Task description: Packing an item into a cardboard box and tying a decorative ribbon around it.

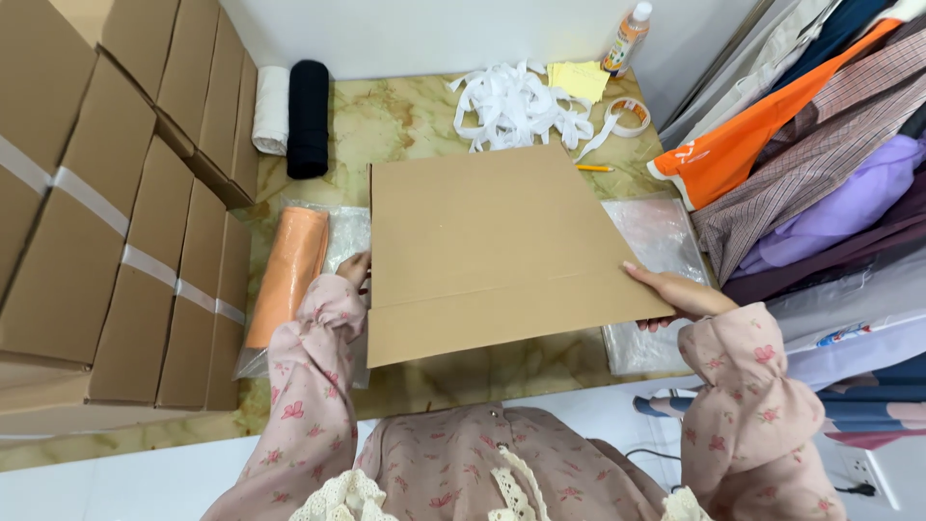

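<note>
Head view — flat cardboard sheet [492, 246] hides floor; orange roll [287, 275] beside.

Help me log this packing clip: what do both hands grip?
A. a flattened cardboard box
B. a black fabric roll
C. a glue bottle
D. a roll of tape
A: the left hand and right hand grip opposite edges of the flat cardboard box above the marble floor.
</note>
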